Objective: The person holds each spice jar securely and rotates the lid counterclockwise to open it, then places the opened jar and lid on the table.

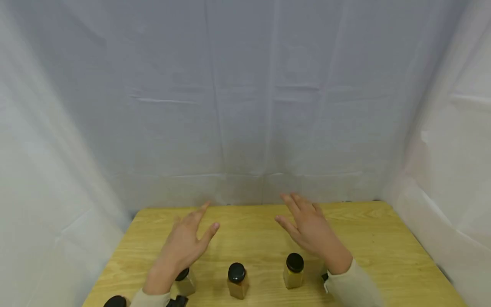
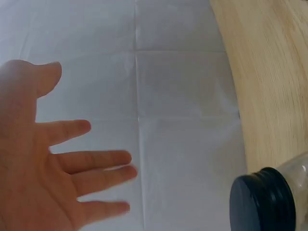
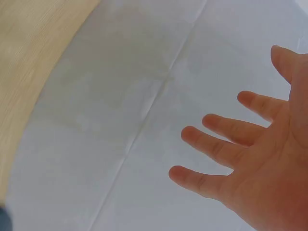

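Note:
My left hand (image 1: pixel 183 244) is held up over the table with fingers spread and nothing in it. Just below its wrist stands a black-capped jar (image 1: pixel 186 285), partly covered by the hand; in the left wrist view a jar's black cap (image 2: pixel 262 202) shows at the lower right. To the right, my right hand (image 1: pixel 311 228) also hovers, fingers straight and apart, palm bare in the right wrist view. A jar with yellowish contents (image 1: pixel 293 271) stands near that wrist. Between the hands, closer to me, is a jar with orange-brown contents (image 1: pixel 238 281).
Another black cap (image 1: pixel 116 301) shows at the bottom left edge. The jars stand on a wood-grain table (image 1: pixel 257 230). White sheeting hangs behind as a back curtain (image 1: pixel 245 106), with a left curtain (image 1: pixel 50 170) and a right curtain (image 1: pixel 452 170) at the sides.

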Demonstrator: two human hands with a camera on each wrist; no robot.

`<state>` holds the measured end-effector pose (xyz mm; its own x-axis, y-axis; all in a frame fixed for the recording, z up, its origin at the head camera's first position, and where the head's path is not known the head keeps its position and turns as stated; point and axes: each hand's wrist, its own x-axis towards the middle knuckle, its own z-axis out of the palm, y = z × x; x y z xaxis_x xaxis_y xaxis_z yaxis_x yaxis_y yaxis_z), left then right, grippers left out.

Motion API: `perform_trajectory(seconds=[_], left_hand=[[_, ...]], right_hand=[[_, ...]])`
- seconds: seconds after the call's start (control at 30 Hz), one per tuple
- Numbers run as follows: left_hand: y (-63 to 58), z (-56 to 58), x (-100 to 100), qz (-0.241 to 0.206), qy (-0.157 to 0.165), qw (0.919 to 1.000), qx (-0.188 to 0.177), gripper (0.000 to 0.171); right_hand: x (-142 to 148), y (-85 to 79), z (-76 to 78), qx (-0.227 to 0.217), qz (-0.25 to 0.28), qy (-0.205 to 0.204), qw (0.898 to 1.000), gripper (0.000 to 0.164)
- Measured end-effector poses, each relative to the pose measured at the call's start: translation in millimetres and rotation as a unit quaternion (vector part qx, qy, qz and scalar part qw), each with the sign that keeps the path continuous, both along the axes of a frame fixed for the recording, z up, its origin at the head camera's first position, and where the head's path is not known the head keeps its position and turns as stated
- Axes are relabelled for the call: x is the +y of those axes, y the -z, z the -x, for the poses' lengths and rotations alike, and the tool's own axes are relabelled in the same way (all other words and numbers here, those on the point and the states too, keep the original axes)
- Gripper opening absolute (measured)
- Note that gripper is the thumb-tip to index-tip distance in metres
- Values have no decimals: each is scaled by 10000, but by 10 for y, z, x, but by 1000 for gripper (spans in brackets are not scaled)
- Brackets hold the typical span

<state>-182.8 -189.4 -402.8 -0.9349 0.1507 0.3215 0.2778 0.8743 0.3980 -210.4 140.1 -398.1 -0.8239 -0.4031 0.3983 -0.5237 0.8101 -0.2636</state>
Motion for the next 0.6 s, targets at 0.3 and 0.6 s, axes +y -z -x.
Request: perform_trajectory(seconds=[0.3, 0.6], left_hand=[[-26, -140, -290, -129, -499, 9895, 1353, 57], [58, -529, -748, -269, -1231, 9844, 1225, 56]], right_hand=[[-625, -54, -57, -217, -201, -555, 9980, 66], [-1283, -112, -164, 52, -511, -1411, 9887, 65]])
